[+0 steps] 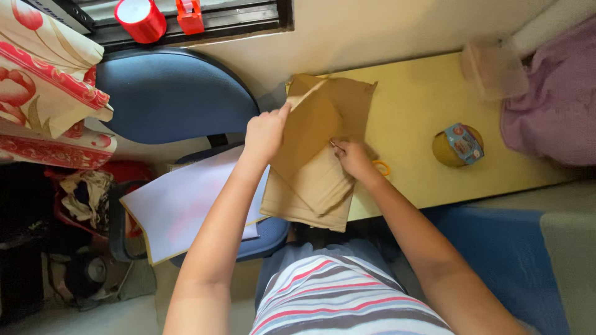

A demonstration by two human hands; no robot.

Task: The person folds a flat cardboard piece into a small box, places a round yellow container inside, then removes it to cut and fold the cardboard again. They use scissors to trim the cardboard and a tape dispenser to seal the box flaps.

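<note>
Looking down over my striped shirt (347,298); both my bare arms reach forward to a stack of brown paper (316,180) lying on the near edge of a yellow table (416,105), its near end hanging slightly over the edge. My left hand (266,133) is closed on the top sheet's left edge, thumb and fingers pinching it and lifting it so the sheet tilts up and folds over; my right hand (354,158) is closed too, fingers pinching the paper near the middle of the stack, pressing it down. Just beside my right hand an orange ring (381,167) shows on the table, partly hidden. To my left, a blue chair (167,93) holds white sheets (186,205) on its seat; past it, clutter on the floor, too dim to tell. Further right on the table sits a round yellow roll (458,146) with a blue label. Far right, a purple cloth (552,105); far left, a red-flowered cloth (43,74). At the far window ledge, a red tape roll (140,18) and a red dispenser (190,15).
</note>
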